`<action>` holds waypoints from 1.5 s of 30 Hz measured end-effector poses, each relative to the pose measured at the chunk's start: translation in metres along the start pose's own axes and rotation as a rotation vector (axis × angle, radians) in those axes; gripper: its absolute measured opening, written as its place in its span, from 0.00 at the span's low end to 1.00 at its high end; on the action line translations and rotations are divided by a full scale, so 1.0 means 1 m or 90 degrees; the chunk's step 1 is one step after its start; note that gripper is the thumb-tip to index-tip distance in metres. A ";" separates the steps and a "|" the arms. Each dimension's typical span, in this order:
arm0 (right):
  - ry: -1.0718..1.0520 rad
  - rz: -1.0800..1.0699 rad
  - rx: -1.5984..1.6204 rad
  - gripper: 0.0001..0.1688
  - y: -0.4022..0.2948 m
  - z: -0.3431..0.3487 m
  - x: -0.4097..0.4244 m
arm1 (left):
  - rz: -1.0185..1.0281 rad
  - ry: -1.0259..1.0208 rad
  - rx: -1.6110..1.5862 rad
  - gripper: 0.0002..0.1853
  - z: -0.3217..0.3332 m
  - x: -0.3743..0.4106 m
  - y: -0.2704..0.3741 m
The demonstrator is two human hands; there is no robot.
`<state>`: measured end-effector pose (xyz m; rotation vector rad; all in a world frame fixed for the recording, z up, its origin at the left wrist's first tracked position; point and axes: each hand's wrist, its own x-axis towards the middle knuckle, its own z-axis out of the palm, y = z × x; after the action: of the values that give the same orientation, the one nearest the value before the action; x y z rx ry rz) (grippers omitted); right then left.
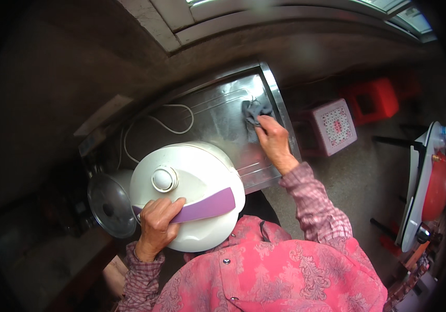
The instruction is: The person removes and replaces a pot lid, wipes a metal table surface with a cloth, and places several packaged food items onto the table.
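My left hand is closed around the purple handle on the lid of a white electric cooker, which stands tilted near my body at the front of a stainless steel counter. A round white steam vent sits on its lid. On the right part of the metal surface, my right hand grips a crumpled grey cloth pressed onto the steel. A white cord loops over the counter behind the cooker.
A pot with a glass lid stands left of the cooker. Beyond the counter's right edge are a pink-and-white plastic stool and a red stool. Farther right, a table holds a red rounded object.
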<state>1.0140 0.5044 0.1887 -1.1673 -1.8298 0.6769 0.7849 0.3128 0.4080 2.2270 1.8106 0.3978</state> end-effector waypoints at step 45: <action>-0.114 -0.102 -0.138 0.18 0.005 0.054 -0.100 | 0.082 -0.413 0.227 0.11 0.081 0.140 -0.253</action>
<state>0.9906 0.4161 0.1211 -1.1105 -2.1653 0.5134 0.6101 0.4996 0.2504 2.3125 1.4620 -0.6115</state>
